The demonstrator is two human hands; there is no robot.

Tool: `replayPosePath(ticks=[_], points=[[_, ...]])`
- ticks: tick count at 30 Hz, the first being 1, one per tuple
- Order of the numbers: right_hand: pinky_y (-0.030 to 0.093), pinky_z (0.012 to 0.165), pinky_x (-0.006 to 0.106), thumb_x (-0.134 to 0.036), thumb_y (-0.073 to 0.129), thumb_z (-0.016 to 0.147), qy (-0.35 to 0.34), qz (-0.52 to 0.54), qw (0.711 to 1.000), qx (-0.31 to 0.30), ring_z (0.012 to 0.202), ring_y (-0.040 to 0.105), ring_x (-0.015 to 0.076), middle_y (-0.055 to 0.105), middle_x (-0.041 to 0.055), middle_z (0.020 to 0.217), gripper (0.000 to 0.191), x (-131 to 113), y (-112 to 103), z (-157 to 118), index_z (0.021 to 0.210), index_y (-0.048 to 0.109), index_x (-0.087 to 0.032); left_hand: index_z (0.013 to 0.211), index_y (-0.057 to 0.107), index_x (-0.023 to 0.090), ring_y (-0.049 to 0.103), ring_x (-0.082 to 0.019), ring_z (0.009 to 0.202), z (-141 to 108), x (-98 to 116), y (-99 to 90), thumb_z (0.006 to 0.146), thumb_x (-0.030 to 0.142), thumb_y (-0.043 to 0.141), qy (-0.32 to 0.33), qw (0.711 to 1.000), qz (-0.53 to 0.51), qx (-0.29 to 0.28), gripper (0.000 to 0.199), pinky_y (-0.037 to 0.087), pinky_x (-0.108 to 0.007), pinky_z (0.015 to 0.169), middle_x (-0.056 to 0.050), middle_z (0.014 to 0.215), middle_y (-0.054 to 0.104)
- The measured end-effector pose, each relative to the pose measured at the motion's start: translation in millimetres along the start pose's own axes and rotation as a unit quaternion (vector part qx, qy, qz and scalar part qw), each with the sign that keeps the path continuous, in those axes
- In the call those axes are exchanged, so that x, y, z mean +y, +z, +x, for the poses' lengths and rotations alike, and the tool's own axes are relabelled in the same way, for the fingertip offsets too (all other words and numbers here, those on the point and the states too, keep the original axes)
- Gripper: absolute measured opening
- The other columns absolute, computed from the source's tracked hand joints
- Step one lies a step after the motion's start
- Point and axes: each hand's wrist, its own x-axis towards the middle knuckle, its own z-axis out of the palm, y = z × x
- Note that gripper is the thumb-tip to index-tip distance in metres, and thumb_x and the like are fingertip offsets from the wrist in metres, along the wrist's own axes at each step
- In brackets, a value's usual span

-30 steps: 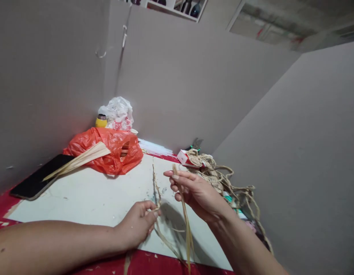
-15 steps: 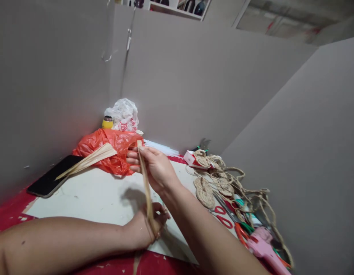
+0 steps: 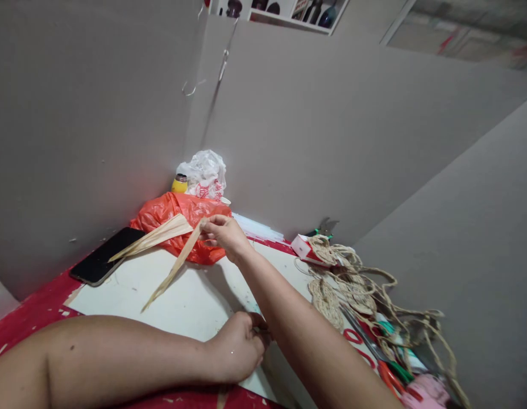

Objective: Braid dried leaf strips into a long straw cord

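Two hands are showing: my left hand [image 3: 235,349] is sitting curled over a white board [image 3: 118,295], its fingertips hiding behind my right forearm [image 3: 289,312]; I cannot tell what it is gripping. Beyond my other grip, a white bag [image 3: 210,166] is bearing red printing, too small to read. I am holding my right arm outstretched, the right hand [image 3: 219,230] pinching one end of a pale strip [image 3: 173,272] that is slanting down leftward. Similar strips [image 3: 156,237] are lying left of this grip, overlapping a black phone [image 3: 102,258].
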Motion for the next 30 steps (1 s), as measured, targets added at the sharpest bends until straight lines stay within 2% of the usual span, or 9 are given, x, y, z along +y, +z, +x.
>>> replayPosePath(ticks=[4, 8, 10, 14, 17, 19, 21, 26, 30], points=[[0.044, 0.048, 0.021, -0.022, 0.070, 0.060, -0.004, 0.013, 1.000, -0.021, 0.054, 0.060, 0.0117, 0.064, -0.0009, 0.061, 0.018, 1.8, -2.2, -4.3, 0.059, 0.053, -0.018, 0.090, 0.064, 0.010, 0.032, -0.007, 0.034, -0.9, 2.2, -0.9, 0.073, 0.011, 0.043, -0.007, 1.000, 0.004, -0.005, 0.027, 0.023, -0.018, 0.035, 0.008, 0.039, 0.038], [0.029, 0.037, 0.016, -0.024, 0.067, 0.060, -0.027, 0.043, 0.999, -0.021, 0.043, 0.048, 0.0052, 0.064, -0.0026, 0.063, 0.020, 3.2, -4.1, -6.6, 0.062, 0.048, -0.018, 0.090, 0.064, 0.011, 0.028, -0.007, 0.030, -1.3, 2.4, -1.1, 0.073, 0.010, 0.041, -0.011, 1.000, 0.002, -0.009, 0.028, 0.020, -0.018, 0.032, 0.009, 0.035, 0.036], [0.026, 0.036, 0.015, -0.024, 0.064, 0.062, -0.032, 0.057, 0.997, -0.026, 0.041, 0.046, 0.0048, 0.065, -0.0027, 0.063, 0.019, 2.3, -4.9, -7.5, 0.065, 0.047, -0.019, 0.090, 0.063, 0.011, 0.027, -0.006, 0.028, -1.0, 1.4, -0.6, 0.074, 0.011, 0.041, -0.014, 1.000, -0.002, -0.007, 0.027, 0.019, -0.018, 0.032, 0.009, 0.035, 0.035], [0.038, 0.042, 0.016, -0.025, 0.068, 0.062, -0.043, 0.073, 0.996, -0.033, 0.047, 0.056, 0.0080, 0.065, -0.0029, 0.061, 0.024, 0.2, -6.6, -10.3, 0.070, 0.046, -0.020, 0.088, 0.062, 0.011, 0.027, -0.006, 0.027, -0.6, -0.8, 0.1, 0.077, 0.016, 0.043, -0.015, 1.000, -0.003, -0.005, 0.022, 0.018, -0.017, 0.031, 0.009, 0.034, 0.034], [0.047, 0.051, 0.019, -0.024, 0.074, 0.059, -0.041, 0.078, 0.994, -0.066, 0.062, 0.065, 0.0131, 0.068, -0.0005, 0.069, 0.032, 1.4, -8.4, -12.6, 0.082, 0.052, -0.019, 0.088, 0.062, 0.011, 0.026, -0.006, 0.027, -1.1, -0.5, -0.2, 0.079, 0.018, 0.044, -0.022, 1.000, 0.002, -0.007, 0.021, 0.019, -0.018, 0.031, 0.009, 0.035, 0.034], [0.050, 0.053, 0.021, -0.023, 0.076, 0.058, -0.035, 0.079, 0.993, -0.083, 0.068, 0.067, 0.0153, 0.070, 0.0021, 0.076, 0.040, 4.0, -9.1, -12.9, 0.091, 0.053, -0.018, 0.089, 0.061, 0.011, 0.026, -0.006, 0.027, -1.8, 1.0, -0.5, 0.079, 0.018, 0.044, -0.025, 1.000, 0.004, -0.009, 0.021, 0.019, -0.018, 0.031, 0.009, 0.035, 0.034], [0.050, 0.050, 0.021, -0.022, 0.076, 0.058, -0.026, 0.077, 0.994, -0.079, 0.064, 0.067, 0.0152, 0.071, 0.0038, 0.078, 0.043, 7.3, -9.1, -12.0, 0.094, 0.053, -0.018, 0.090, 0.062, 0.011, 0.025, -0.006, 0.027, -2.6, 3.3, -0.6, 0.080, 0.018, 0.044, -0.024, 1.000, 0.003, -0.010, 0.021, 0.019, -0.018, 0.032, 0.010, 0.035, 0.033], [0.044, 0.042, 0.017, -0.025, 0.078, 0.057, -0.028, 0.074, 0.996, -0.050, 0.050, 0.060, 0.0100, 0.067, 0.0004, 0.064, 0.030, 13.9, -9.4, -8.4, 0.077, 0.058, -0.015, 0.092, 0.062, 0.010, 0.024, -0.005, 0.027, -3.9, 8.3, -0.8, 0.081, 0.016, 0.043, -0.028, 0.999, -0.005, -0.017, 0.023, 0.018, -0.017, 0.032, 0.010, 0.034, 0.032], [0.039, 0.039, 0.015, -0.031, 0.080, 0.057, -0.050, 0.078, 0.995, -0.041, 0.043, 0.052, 0.0062, 0.060, -0.0046, 0.052, 0.029, 14.5, -10.4, -7.0, 0.066, 0.057, -0.016, 0.094, 0.062, 0.009, 0.025, -0.006, 0.027, -4.1, 8.7, -0.5, 0.082, 0.016, 0.042, -0.029, 0.999, -0.002, -0.017, 0.024, 0.017, -0.018, 0.032, 0.010, 0.034, 0.032]])
